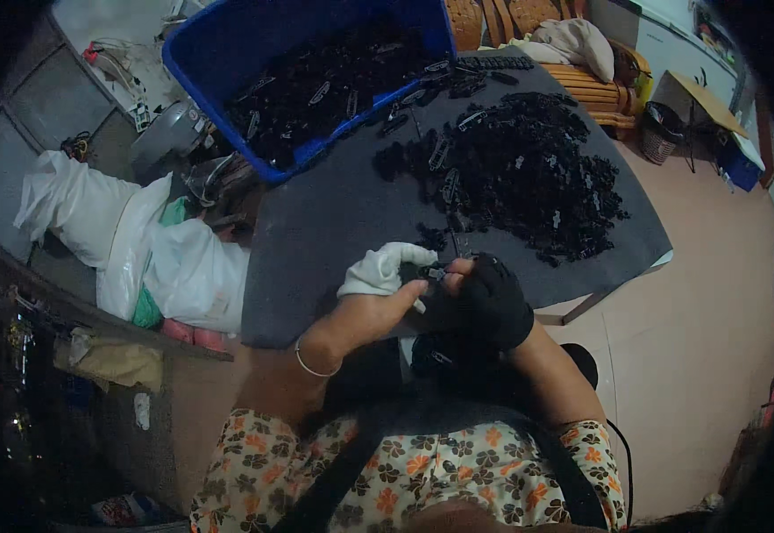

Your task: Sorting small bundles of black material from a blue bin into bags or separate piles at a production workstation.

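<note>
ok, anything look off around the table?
Yes: the left hand wears a white glove, thumb bare, but the right hand a black glove, so they're mismatched. Loose black parts also lie just outside the blue bin. No damage discernible.

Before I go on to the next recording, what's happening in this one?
A person holds a small dark part at the fingertips of both hands, at the near side of a table with a dark grey cover. The left hand wears a white glove with the thumb bare; the right hand wears a black one. Beyond them lie a loose pile of small black parts and a blue bin holding more.
</note>
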Tool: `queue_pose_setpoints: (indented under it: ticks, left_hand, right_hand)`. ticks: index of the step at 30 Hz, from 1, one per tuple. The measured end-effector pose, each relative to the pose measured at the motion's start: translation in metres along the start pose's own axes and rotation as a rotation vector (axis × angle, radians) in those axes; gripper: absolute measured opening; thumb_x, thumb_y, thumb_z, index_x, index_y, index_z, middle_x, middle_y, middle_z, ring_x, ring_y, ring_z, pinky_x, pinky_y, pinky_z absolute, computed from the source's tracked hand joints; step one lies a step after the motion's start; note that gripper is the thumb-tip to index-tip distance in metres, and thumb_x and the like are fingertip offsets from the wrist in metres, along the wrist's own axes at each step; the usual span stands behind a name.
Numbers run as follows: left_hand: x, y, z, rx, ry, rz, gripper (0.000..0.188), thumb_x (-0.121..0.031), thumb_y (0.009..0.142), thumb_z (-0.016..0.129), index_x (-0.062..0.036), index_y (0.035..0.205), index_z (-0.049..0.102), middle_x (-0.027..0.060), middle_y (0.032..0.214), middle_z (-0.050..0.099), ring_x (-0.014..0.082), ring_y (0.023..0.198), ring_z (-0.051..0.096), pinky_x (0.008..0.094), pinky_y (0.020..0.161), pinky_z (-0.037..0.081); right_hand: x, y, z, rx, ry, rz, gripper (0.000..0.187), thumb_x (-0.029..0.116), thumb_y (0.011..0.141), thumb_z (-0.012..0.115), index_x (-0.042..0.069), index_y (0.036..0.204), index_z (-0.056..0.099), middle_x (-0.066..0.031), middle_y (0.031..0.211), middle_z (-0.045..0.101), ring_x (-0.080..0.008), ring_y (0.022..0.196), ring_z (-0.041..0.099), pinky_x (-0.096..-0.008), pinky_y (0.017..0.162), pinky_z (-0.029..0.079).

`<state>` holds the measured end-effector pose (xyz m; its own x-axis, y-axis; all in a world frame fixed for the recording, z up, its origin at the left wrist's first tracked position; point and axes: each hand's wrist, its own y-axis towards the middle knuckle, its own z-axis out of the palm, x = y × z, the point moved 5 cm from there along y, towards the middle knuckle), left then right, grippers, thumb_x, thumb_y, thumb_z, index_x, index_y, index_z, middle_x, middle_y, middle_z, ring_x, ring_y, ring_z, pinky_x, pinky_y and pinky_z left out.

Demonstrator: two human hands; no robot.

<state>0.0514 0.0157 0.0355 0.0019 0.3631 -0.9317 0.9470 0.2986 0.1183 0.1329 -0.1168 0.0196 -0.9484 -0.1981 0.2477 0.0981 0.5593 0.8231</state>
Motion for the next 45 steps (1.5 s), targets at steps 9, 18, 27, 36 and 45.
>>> queue_pose_setpoints:
  ticks: [9,18,27,36,45]
  left_hand:
    - [0.002,0.003,0.002,0.048,-0.138,-0.138,0.025,0.003,0.082,0.057,0.0030,0.106,0.052,0.0110,0.099,0.060,0.0144,0.083,0.060,0.0258,0.066,0.054]
    - [0.014,-0.008,0.008,-0.229,-0.180,0.120,0.024,0.002,0.085,0.053,0.0053,0.108,0.049,0.0172,0.107,0.057,0.0199,0.091,0.060,0.0273,0.066,0.056]
    - [-0.005,-0.022,0.018,-0.227,0.329,0.428,0.021,0.000,0.079,0.059,0.0023,0.100,0.056,0.0231,0.111,0.057,0.0273,0.102,0.057,0.0339,0.085,0.045]
    - [0.017,-0.028,0.009,-0.065,-0.119,-0.035,0.018,0.000,0.085,0.055,0.0034,0.103,0.055,0.0132,0.097,0.063,0.0161,0.085,0.062,0.0251,0.075,0.051]
    - [0.005,0.010,-0.017,0.206,0.277,0.068,0.034,-0.012,0.077,0.066,-0.0071,0.110,0.058,0.0092,0.104,0.060,0.0179,0.094,0.058,0.0316,0.081,0.049]
  right_hand:
    - [0.005,0.005,-0.006,0.089,-0.081,-0.057,0.028,0.006,0.068,0.065,0.005,0.094,0.055,-0.0130,0.093,0.058,-0.0318,0.080,0.057,-0.0407,0.067,0.048]
    - [-0.025,-0.007,0.013,-0.075,0.503,0.848,0.006,0.009,0.082,0.056,0.004,0.079,0.053,-0.0063,0.069,0.055,-0.0137,0.065,0.054,-0.0268,0.061,0.043]
    - [-0.014,-0.016,0.036,-0.046,0.946,0.956,0.011,0.013,0.083,0.057,0.004,0.084,0.051,-0.0031,0.073,0.052,-0.0105,0.069,0.049,-0.0252,0.063,0.042]
    - [-0.011,-0.001,0.012,0.195,0.464,0.556,0.030,0.023,0.077,0.066,0.000,0.095,0.061,-0.0159,0.080,0.059,-0.0286,0.074,0.060,-0.0365,0.068,0.047]
    - [0.008,-0.009,0.012,0.576,0.347,0.313,0.030,0.028,0.076,0.064,0.003,0.091,0.064,-0.0195,0.088,0.061,-0.0344,0.081,0.060,-0.0408,0.073,0.047]
